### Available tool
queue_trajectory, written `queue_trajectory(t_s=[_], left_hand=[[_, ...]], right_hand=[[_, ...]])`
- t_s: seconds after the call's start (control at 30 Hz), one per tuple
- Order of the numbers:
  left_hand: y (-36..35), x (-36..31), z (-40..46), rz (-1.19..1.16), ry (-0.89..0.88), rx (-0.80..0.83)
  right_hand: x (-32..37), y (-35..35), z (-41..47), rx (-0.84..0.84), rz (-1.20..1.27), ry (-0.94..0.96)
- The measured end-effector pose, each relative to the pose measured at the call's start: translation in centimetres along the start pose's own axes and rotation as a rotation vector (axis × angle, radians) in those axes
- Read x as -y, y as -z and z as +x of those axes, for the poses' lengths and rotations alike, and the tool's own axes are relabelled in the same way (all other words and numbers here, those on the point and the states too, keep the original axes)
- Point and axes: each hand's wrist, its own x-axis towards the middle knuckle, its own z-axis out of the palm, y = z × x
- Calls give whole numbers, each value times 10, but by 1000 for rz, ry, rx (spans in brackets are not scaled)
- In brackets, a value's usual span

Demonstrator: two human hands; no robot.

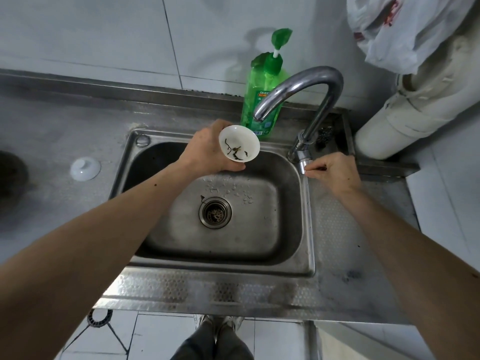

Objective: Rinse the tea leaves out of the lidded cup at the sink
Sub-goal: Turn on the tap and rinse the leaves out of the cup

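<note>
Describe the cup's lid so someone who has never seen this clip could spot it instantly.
Start at the steel sink and look at the grey countertop to its left. The lid lies there alone, apart from the cup held in the left hand. It is the only small, round, white piece on that side, domed with a knob on top.
</note>
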Motion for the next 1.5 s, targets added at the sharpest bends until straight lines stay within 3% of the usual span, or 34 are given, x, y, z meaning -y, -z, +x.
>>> queue_trajectory(t_s=[0.8, 0.93, 1.07, 1.5], left_hand=[[2, 11, -7, 59, -43, 23], [3, 12, -7, 29, -63, 12], [5, 14, -5, 42, -91, 8], [14, 24, 0, 540, -181, 52]], right_hand=[[13, 5, 0, 28, -94, -95], [27, 6, 5, -62, -230, -128], [52, 4, 17, -134, -136, -12], [86, -18, 28, -45, -15, 92]])
